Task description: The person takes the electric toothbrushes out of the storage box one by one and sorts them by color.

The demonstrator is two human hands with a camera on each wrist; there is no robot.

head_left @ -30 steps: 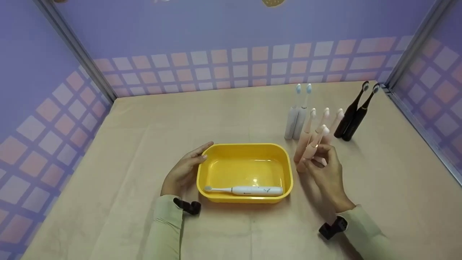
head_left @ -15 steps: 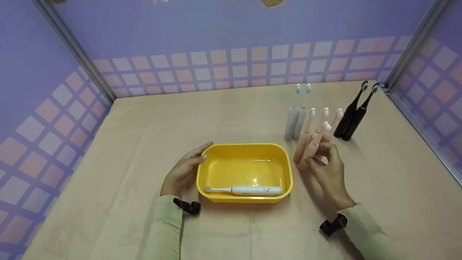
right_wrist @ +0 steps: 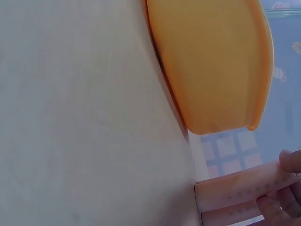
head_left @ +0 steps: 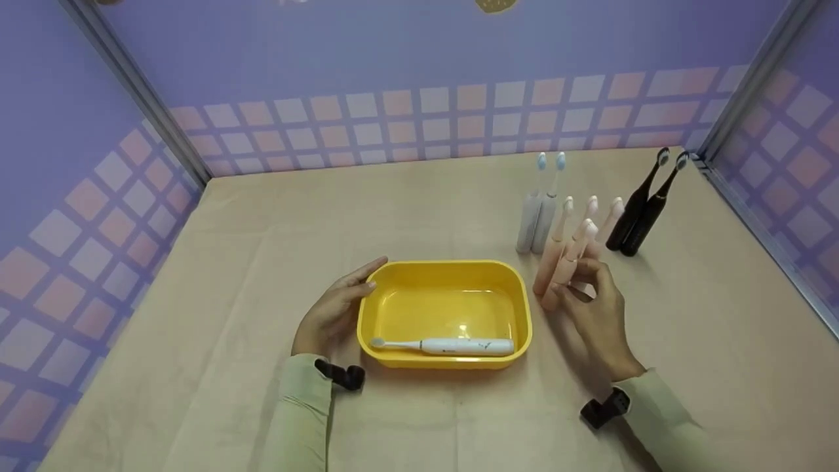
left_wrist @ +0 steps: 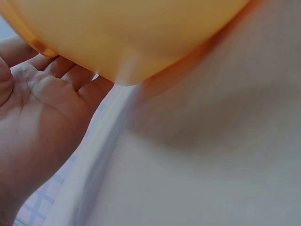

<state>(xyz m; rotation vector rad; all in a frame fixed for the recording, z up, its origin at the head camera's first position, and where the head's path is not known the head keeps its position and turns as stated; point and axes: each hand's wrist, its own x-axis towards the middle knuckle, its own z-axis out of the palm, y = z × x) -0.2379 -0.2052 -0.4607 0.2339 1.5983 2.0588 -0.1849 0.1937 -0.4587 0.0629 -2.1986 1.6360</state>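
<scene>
My left hand point(head_left: 334, 307) holds the left side of a yellow plastic basin point(head_left: 452, 263), thumb over the rim and fingers along the outer wall. In the basin, near its front wall, lies a white electric toothbrush point(head_left: 467, 346). To the right of the basin, my right hand point(head_left: 595, 314) pinches a pink electric toothbrush point(head_left: 566, 270) by its handle. It stands close to upright beside another pink toothbrush point(head_left: 549, 263); in the right wrist view the pink handles point(right_wrist: 235, 190) lie side by side. Two more pink brushes stand behind, partly hidden by the held one and my fingers.
Two pale grey electric toothbrushes point(head_left: 539, 219) stand behind the pink ones. Two black electric toothbrushes point(head_left: 645, 216) stand farther right, near the side wall. A beige cloth point(head_left: 314, 216) covers the table, with purple checked walls point(head_left: 419, 124) around it.
My right hand has shifted slightly up and away with the pink toothbrush, moving it nearer the other pink ones. My left hand, the basin and the white toothbrush have not moved.
</scene>
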